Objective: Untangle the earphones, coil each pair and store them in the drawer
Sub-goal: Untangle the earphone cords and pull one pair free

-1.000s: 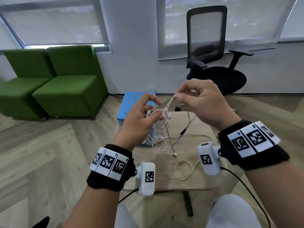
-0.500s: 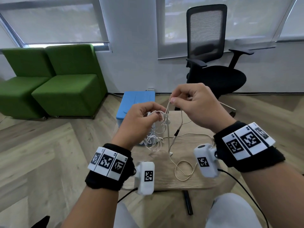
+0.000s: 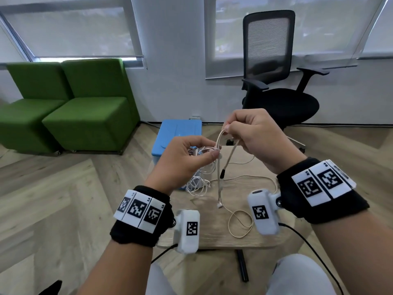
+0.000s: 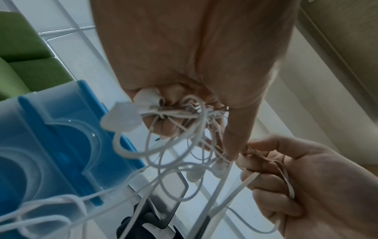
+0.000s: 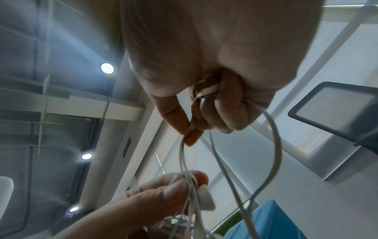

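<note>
Left hand grips the white earphone tangle above the wooden table; right hand pinches a beige cable loop, now drawn closer and lower than a second ago — separation ongoing, coiling not begun.

Green sofa, black office chair.

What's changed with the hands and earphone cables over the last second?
The right hand drew in closer to the left hand, so the beige cable between them hangs more steeply. Unchanged: left hand grips the white tangle, right pinches the beige cable, and its loop rests on the table.
</note>
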Demonstrator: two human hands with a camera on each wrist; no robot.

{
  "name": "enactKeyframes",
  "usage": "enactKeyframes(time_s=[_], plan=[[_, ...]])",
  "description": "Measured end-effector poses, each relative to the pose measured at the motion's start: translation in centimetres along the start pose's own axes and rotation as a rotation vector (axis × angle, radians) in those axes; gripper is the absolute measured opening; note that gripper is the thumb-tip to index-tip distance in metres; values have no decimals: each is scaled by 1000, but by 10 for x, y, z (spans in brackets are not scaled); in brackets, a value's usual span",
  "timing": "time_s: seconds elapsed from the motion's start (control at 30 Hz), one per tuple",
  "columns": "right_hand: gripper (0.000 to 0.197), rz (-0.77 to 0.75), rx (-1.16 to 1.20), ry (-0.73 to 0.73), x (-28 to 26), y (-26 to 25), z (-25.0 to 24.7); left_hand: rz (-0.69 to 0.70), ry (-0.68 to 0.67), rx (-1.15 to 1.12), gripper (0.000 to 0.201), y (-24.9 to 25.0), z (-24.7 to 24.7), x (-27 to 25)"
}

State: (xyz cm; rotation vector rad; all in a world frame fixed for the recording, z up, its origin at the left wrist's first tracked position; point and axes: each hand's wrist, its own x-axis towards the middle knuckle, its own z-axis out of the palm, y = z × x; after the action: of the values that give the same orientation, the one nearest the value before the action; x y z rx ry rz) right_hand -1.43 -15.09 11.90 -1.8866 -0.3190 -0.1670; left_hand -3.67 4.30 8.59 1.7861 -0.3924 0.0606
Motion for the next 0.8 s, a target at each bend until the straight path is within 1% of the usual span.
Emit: enactKeyframes(time_s=[0.1, 0.17, 0.23, 0.3, 0.33, 0.43, 0.57, 0.63, 0.73, 0.8], plan=[[13, -42, -83, -67, 0, 1, -3, -2, 7, 44, 4, -2, -3, 2], [22, -60, -112, -119, 0, 2, -3, -6, 18, 61, 4, -2, -5, 4], [27, -56, -116, -133, 1, 3, -3, -25, 36, 64, 5, -1, -5, 4], [22, -41, -142, -128, 1, 4, -2, -44, 39, 51, 6, -1, -5, 5], [19, -35, -166, -115, 1, 4, -2, -43, 42, 44, 6, -1, -3, 5], [23, -35, -213, -36, 1, 7, 3, -27, 69, 1, 10, -2, 0, 4], [27, -23, -246, 80, 0, 11, 9, -16, 52, -94, 5, 0, 1, 4], [27, -16, -256, 124, -1, 13, 10, -2, 60, -115, 6, 2, 1, 4], [27, -10, -203, 164, -1, 13, 12, 30, 93, -79, 10, 4, -1, 4], [26, -12, -211, 170, -1, 12, 14, 37, 84, -47, 11, 3, -2, 4]])
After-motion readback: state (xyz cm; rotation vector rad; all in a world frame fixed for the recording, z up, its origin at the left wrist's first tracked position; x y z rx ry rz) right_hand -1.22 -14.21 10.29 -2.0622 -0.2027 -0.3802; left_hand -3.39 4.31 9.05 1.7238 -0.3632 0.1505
